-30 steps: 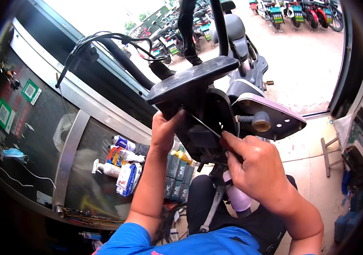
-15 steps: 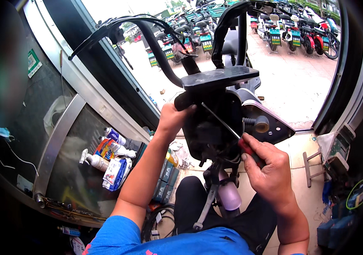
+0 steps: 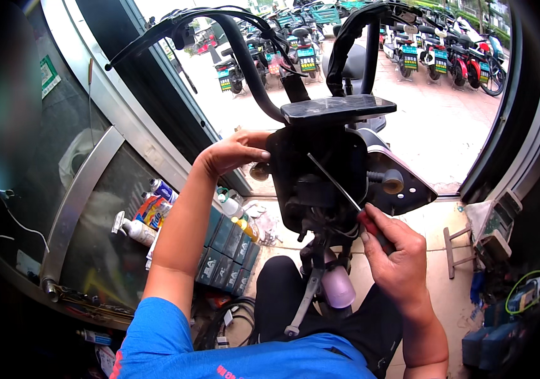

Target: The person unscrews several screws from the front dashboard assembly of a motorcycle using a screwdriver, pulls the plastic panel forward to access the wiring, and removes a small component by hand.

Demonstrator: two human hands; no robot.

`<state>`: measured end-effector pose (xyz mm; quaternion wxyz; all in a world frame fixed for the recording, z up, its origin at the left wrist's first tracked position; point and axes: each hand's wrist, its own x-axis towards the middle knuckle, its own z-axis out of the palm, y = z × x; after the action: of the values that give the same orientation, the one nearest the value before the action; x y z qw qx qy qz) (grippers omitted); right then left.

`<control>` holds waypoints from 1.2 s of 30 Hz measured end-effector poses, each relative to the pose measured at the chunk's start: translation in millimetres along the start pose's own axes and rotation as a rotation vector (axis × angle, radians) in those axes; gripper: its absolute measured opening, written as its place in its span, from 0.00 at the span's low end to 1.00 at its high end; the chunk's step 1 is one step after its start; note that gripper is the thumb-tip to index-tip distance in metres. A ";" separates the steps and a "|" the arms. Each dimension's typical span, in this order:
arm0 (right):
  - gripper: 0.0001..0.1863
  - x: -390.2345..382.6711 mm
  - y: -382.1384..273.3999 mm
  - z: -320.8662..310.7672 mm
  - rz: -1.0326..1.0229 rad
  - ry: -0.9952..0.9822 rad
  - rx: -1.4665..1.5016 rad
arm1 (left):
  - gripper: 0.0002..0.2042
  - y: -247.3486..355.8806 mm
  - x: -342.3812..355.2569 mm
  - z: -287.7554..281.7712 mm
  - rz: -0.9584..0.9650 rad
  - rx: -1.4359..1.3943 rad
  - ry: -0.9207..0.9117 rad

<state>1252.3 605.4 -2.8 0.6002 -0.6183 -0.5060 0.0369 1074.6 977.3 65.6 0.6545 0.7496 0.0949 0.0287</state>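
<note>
An electric scooter stands in front of me, its black front housing open toward me beneath a flat dark panel. My left hand is closed at the housing's left edge, thumb in front and fingertips hidden behind it. Just under that hand a round turn signal lamp sticks out; a matching signal lamp sits on the right. In my right hand is a screwdriver with a red and dark handle. Its shaft slants up-left across the housing; whether the tip touches anything I cannot tell.
Curved handlebars with cables rise above. Between my knees are a pinkish cylinder and a grey metal lever. Dark boxes and a spray bottle stand left, a small stool right. Parked scooters line the pavement outside.
My left hand has shifted left and up to the housing's outer edge, its thumb now stretched out. The left signal lamp has come into sight. The screwdriver keeps nearly the same slant.
</note>
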 end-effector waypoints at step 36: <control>0.25 -28.3 -14.6 24.2 0.069 -0.005 0.009 | 0.16 -123.0 40.0 -93.0 -0.127 0.144 0.526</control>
<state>1214.3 600.2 -14.0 0.5999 -0.6326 -0.4859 0.0614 1085.4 1090.6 -45.8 0.5530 0.7534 0.3101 0.1743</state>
